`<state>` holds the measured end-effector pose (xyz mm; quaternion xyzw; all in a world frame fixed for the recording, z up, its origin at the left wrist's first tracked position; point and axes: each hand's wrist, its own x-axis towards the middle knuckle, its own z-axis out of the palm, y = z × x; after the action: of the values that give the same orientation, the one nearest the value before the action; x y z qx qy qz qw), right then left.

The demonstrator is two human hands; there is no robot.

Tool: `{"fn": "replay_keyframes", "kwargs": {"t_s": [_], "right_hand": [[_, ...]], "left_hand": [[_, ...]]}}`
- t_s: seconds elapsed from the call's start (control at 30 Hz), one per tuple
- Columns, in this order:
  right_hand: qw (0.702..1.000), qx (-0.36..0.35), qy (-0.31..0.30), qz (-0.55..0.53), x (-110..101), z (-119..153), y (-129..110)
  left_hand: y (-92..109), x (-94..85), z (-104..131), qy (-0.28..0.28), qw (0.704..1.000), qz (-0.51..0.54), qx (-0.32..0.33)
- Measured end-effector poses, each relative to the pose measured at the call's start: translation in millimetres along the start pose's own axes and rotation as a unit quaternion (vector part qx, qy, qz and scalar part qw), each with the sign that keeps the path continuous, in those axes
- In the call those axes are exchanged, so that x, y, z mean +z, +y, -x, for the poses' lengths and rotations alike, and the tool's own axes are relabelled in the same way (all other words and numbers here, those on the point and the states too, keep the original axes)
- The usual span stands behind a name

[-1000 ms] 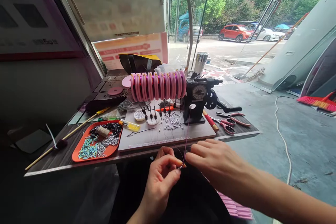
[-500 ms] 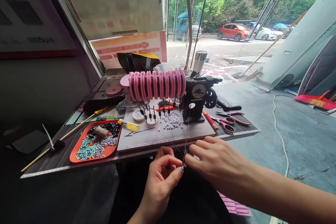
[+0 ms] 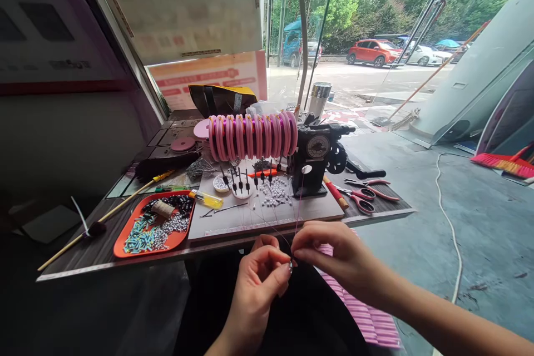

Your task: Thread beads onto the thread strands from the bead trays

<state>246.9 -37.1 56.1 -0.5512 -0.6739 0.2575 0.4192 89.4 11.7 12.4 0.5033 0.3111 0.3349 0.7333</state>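
Observation:
My left hand [image 3: 257, 283] is above my lap, thumb and forefinger pinched on thin threads, with a small shiny dark piece [image 3: 291, 265] at the fingertips. Right beside it, my right hand [image 3: 337, 250] is closed, its fingertips pinching the purple thread [image 3: 298, 214]. That thread runs up toward a black hand-cranked winding machine [image 3: 311, 178]. A row of pink spools [image 3: 252, 136] sits along the machine, with black weights [image 3: 241, 184] hanging below on threads. White beads [image 3: 275, 192] lie loose on the pale board [image 3: 233, 222] beneath.
An orange tray [image 3: 120, 242] of beads stands at left, with a yellow lighter [image 3: 208, 200] by its edge. Scissors [image 3: 362, 200] and pliers [image 3: 381, 189] lie at right. A long stick [image 3: 120, 206] crosses the table's left side. Pink striped cloth [image 3: 375, 320] hangs by my lap.
My right hand has turned and drawn its fingertips in around the thread by my left fingers. My left hand keeps its pinch. The view has shifted slightly.

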Motion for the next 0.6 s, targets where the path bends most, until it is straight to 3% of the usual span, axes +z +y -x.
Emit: {"fn": "replay_keyframes", "kwargs": {"t_s": [0.13,0.6], "right_hand": [[0.997,0.021,0.019,-0.069,4,0,5],[0.999,0.010,-0.016,-0.032,3,0,-2]], "left_hand": [[3,3.0,0,0.009,0.999,0.027,-0.020],[11,9.0,3,0.035,0.998,0.040,-0.043]]}}
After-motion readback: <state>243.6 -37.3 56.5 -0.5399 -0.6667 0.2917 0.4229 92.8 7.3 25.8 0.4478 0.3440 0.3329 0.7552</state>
